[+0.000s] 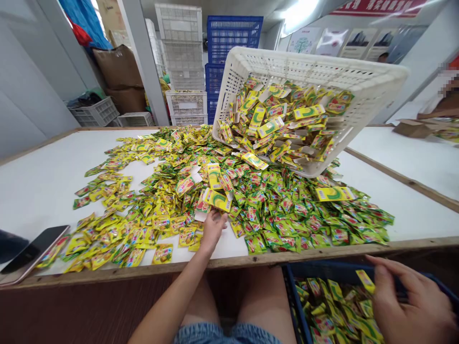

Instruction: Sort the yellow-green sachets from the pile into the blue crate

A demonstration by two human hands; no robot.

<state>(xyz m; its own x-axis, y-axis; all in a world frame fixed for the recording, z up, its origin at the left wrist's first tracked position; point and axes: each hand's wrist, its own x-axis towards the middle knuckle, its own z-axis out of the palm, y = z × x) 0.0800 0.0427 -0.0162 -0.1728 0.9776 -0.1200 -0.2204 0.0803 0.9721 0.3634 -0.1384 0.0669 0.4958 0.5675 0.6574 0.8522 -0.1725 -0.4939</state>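
My left hand (212,230) reaches onto the table with its fingers closed at the lower edge of a small yellow carton (217,199). More cartons, such as an open-flapped yellow one (214,175), lie right behind it. Around them spread heaps of small sachets, yellow ones (154,210) on the left and green ones (287,215) on the right. Over a blue crate (308,325) below the table edge, my right hand (412,301) has its thumb and index finger apart. A yellow carton (366,281) is just beyond its thumb, above other cartons in the crate.
A white basket (373,81) full of cartons is tilted toward me over the sachets. A phone (36,253) lies at the table's left edge. Stacked white crates (182,62) and blue crates (233,38) stand behind. A cardboard box (412,128) is at the right.
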